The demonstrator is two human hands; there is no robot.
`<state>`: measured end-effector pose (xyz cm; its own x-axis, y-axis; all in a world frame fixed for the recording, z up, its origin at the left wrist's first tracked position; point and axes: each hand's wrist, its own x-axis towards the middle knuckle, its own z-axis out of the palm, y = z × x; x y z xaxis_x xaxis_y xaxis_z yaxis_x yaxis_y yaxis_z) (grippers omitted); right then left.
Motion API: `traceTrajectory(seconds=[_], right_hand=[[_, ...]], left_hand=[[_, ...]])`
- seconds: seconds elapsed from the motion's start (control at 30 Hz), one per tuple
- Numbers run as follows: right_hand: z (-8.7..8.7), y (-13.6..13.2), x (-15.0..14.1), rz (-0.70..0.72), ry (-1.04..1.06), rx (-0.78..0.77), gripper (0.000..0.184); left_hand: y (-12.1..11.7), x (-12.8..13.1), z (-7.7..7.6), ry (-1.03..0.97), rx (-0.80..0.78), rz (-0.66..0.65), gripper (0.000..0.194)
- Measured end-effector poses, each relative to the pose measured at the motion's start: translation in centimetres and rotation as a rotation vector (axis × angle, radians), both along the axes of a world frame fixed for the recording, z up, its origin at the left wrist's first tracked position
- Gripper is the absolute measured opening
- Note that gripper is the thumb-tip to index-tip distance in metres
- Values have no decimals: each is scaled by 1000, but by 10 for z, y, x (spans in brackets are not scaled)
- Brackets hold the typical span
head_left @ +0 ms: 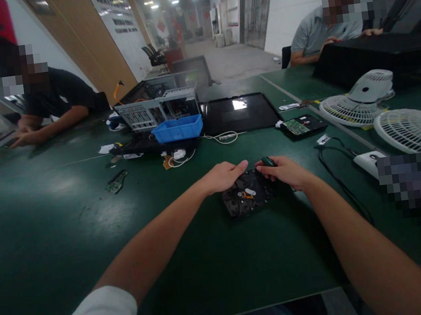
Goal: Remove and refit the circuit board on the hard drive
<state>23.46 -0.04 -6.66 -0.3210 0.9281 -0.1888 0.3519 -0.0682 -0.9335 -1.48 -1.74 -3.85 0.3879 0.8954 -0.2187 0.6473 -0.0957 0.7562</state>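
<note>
A flat black drive unit with an orange strip and a small white part on its face lies tilted on the green table in front of me. My left hand grips its far left edge, thumb along the top. At its far right corner, my right hand is closed around a screwdriver, of which the dark green rounded handle shows; its shaft is hidden from me.
A blue bin stands before an opened metal computer case. Right of it lie a black panel and a drive with a circuit board. White fans, a power strip and cables occupy the right. People sit across the table.
</note>
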Motion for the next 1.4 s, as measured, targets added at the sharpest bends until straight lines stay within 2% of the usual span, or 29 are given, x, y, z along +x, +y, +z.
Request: traceTrajectory(seconds=[0.1, 0.17, 0.23, 0.3, 0.37, 0.43, 0.6, 0.7, 0.83, 0.93, 1.07, 1.23, 1.4], right_hand=[[-3, 1, 0, -61, 11, 20, 32], [-4, 3, 1, -102, -1, 30, 32], [-6, 4, 2, -145, -24, 44, 30], [-8, 6, 3, -177, -45, 52, 28], [-11, 8, 3, -189, -56, 46, 25], [-12, 8, 2, -190, -64, 41, 22], [-13, 8, -1, -204, -96, 59, 20], [-13, 8, -2, -210, -95, 58, 18], [-13, 8, -2, -205, -104, 68, 21], [-14, 7, -2, -204, -105, 77, 25], [-16, 9, 0, -204, -98, 73, 27], [-19, 11, 2, -193, -83, 71, 25], [-17, 10, 2, -180, -67, 74, 25]], left_hand=[[-8, 12, 15, 164, 238, -78, 69], [-16, 14, 24, 202, 447, -82, 54], [-22, 6, 28, 170, 614, -42, 32], [-25, -13, 26, 147, 678, 49, 20], [-22, -45, 17, 223, 691, 141, 18], [-15, -88, 5, 344, 673, 259, 20], [-5, -221, -20, 713, 524, 543, 31], [-19, -287, -23, 890, 424, 654, 41], [-45, -336, -21, 920, 311, 659, 58], [-55, -354, -20, 906, 224, 617, 69], [-54, -369, -22, 932, 137, 531, 73], [-52, -368, -26, 1012, 158, 472, 64], [-53, -364, -18, 1062, 191, 517, 68]])
